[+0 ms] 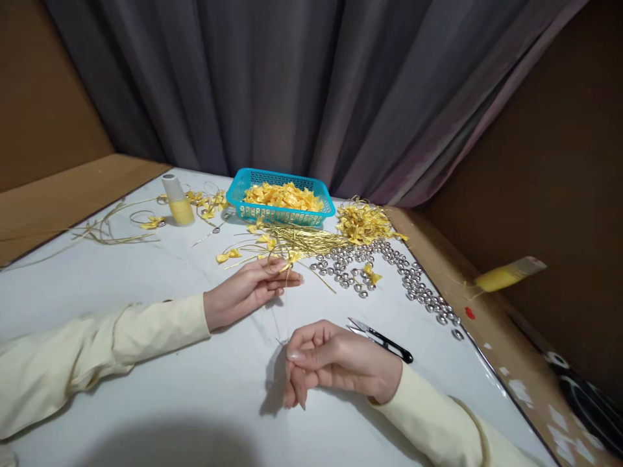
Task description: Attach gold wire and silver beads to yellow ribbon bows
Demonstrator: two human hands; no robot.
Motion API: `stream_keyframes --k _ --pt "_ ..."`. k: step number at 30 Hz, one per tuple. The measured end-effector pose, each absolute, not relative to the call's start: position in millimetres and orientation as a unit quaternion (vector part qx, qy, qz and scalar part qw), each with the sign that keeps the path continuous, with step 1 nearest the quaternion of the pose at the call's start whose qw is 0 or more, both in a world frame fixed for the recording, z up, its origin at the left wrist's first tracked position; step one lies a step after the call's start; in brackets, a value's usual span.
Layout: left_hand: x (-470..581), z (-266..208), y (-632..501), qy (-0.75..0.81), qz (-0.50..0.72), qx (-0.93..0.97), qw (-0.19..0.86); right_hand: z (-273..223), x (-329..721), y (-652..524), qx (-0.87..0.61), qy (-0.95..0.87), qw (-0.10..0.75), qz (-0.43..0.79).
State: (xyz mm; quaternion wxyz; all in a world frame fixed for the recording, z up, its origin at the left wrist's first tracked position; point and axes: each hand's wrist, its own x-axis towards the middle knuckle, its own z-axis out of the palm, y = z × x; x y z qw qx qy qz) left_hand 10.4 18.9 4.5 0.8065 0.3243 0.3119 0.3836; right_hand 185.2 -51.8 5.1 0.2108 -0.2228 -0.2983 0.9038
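My left hand [256, 288] pinches a small yellow ribbon bow [293, 257] with a gold cord loop between thumb and fingers, above the table. A thin thread runs down from the bow towards my right hand [331, 360]. The thumb and forefinger of that hand are closed on a fine needle [279, 341], whose tip just shows; the rest is hidden by the fingers. Thread snips [382, 338] with black handles lie right behind my right hand. Beyond my left hand are loose yellow bows [228, 255] and a bundle of gold cords [309, 239].
A teal basket [281, 216] of yellow bows stands at the back, with a yellow thread spool [181, 209] to its left. Silver beads [413, 282] spread rightward below a heap of corded bows [364, 222]. Another spool [509, 275] and black-handled scissors [584, 395] lie at right.
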Motion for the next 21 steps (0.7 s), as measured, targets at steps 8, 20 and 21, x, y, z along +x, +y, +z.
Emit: stream_keyframes --k 8,20,21 --pt "8.3 7.1 16.8 0.224 0.352 0.341 0.843 24.0 195.6 -47.6 -0.321 -0.454 0.274 0.785" --pt "9.2 7.6 11.2 0.200 0.265 0.275 0.902 40.3 199.1 -50.0 -0.481 -0.678 0.354 0.428" --pt "9.6 7.0 11.1 0.202 0.263 0.269 0.904 40.3 198.2 -50.0 -0.486 -0.680 0.348 0.424"
